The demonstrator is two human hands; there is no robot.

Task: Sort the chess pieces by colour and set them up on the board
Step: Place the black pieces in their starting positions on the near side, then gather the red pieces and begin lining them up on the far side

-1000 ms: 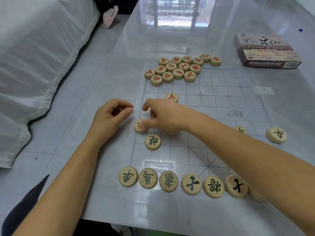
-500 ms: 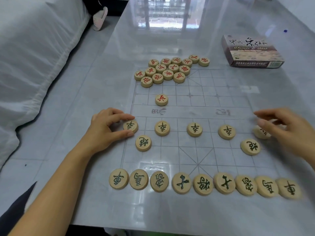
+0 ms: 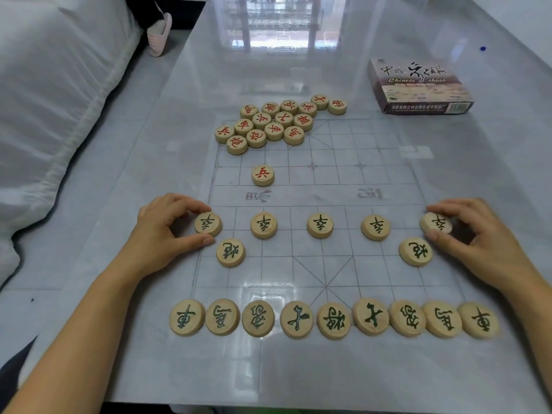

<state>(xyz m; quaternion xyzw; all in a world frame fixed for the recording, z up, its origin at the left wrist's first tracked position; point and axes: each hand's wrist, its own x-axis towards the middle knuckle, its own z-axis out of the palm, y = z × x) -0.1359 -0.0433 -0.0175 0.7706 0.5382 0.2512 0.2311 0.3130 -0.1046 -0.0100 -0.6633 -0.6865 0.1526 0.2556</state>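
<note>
A pale printed board (image 3: 316, 273) lies on the table. Several green-lettered wooden discs form the near row (image 3: 333, 319). Two cannon discs (image 3: 230, 252) (image 3: 415, 251) and a line of soldier discs sit above it. My left hand (image 3: 162, 234) pinches the leftmost soldier disc (image 3: 208, 223) between thumb and forefinger. My right hand (image 3: 478, 243) pinches the rightmost soldier disc (image 3: 436, 223) the same way. Red-lettered discs lie bunched in a pile (image 3: 274, 122) at the board's far left corner. A single red soldier disc (image 3: 263, 175) stands apart below the pile.
The chess box (image 3: 418, 85) lies at the far right of the glossy table. White bedding (image 3: 53, 100) fills the left side, with a pink slipper (image 3: 159, 34) on the floor beyond it.
My right hand swung from the left side of the board to the right edge and took the rightmost soldier disc. My left hand closed its fingers on the leftmost soldier disc.
</note>
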